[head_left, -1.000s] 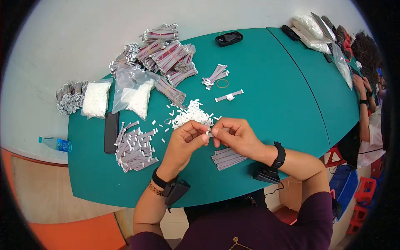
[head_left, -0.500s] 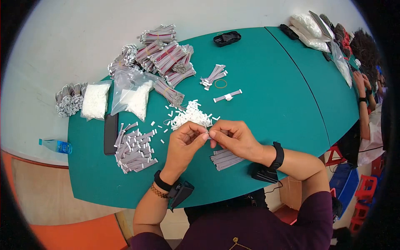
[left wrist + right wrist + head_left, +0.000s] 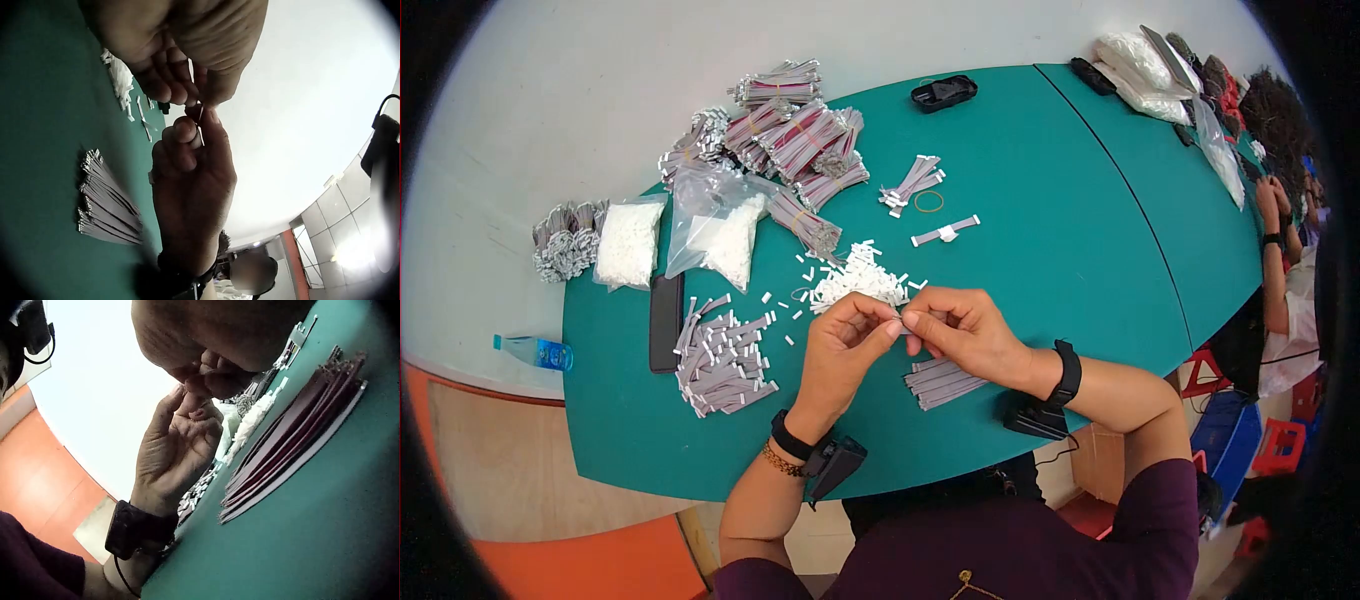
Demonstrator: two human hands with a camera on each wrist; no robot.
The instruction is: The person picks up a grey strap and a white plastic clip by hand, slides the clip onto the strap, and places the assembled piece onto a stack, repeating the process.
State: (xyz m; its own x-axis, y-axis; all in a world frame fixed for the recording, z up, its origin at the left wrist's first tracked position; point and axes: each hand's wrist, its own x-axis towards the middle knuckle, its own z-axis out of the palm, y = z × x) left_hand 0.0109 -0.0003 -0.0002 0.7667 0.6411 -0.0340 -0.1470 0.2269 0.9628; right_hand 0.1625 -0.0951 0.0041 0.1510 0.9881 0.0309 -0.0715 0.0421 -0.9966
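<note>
Between the Fingertips: Probable End-Fitting Step

Above the green table (image 3: 1050, 250), both hands pinch a thin strip (image 3: 202, 135), probably a flat cable. Left hand (image 3: 840, 345): fingers curled, thumb pressed inward. Right hand (image 3: 970, 332): same grip, tips meeting the left's. Judged step: seating a white piece on the strip's end; fingers hide the joint. Next move appears to call for a straight, steady press.

Nearest the right hand: grey cables (image 3: 945, 382), flat and flexible, side by side. Beyond the fingertips: heaped white pieces (image 3: 858, 278), short, apparently plastic. Farther left: white-tipped cables (image 3: 725, 365), jumbled. Rear: banded bundles (image 3: 805, 135).
</note>
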